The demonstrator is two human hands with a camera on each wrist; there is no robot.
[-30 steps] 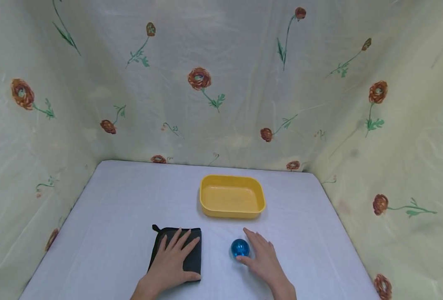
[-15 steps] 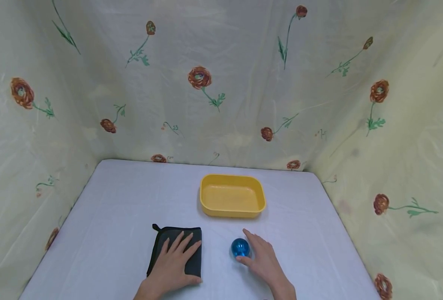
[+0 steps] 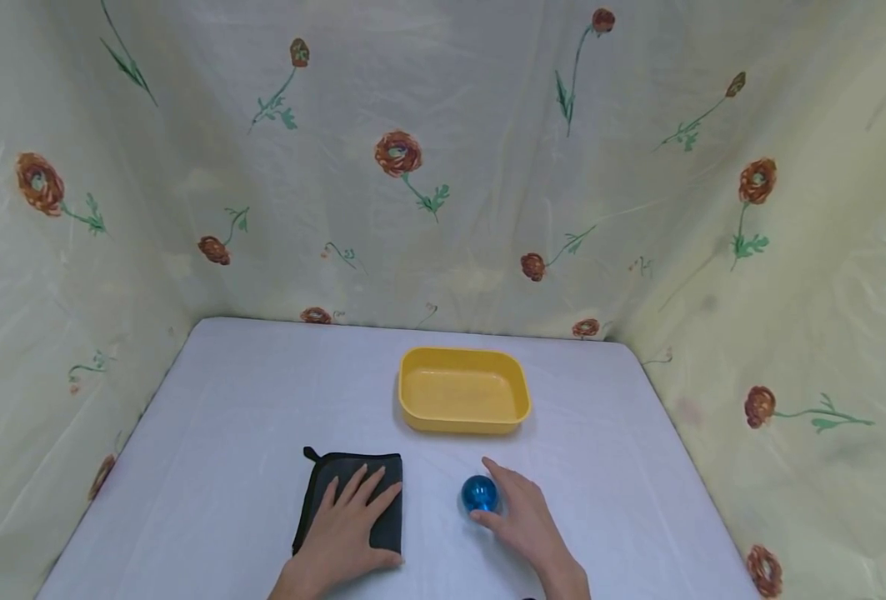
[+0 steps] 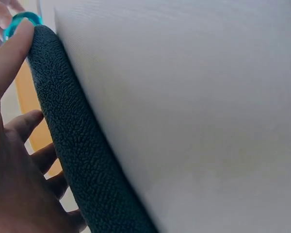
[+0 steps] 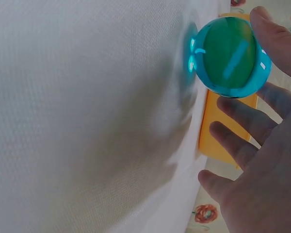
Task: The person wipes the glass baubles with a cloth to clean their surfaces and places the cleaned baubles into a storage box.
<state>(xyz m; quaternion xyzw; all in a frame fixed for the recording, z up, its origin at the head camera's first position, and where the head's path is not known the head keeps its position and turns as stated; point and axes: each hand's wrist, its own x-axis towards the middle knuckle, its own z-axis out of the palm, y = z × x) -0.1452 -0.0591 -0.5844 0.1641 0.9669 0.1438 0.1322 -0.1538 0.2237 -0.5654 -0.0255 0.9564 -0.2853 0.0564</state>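
Note:
A dark folded towel [image 3: 387, 515] with a hanging loop at its far left corner lies on the near part of the table. On top of it rests my left hand [image 3: 347, 533], fingers spread and straight. The towel's thick fuzzy edge [image 4: 75, 126] fills the left wrist view beside that hand's thumb. To the right, a clear blue ball [image 3: 479, 494] sits on the table. My right hand [image 3: 521, 518] curves loosely beside the ball, thumb at its near side and index finger beyond it. In the right wrist view, the thumb [image 5: 276, 41] overlaps the ball's edge and the other fingers spread out.
Behind the ball stands a shallow yellow tub [image 3: 465, 427] with rounded corners and nothing in it. A white cloth [image 3: 262, 392] covers the table. Flower-patterned curtains [image 3: 473, 192] close it in at the back and both sides.
My left hand has slid slightly toward me and to the right on the towel. The right hand and the ball keep their places.

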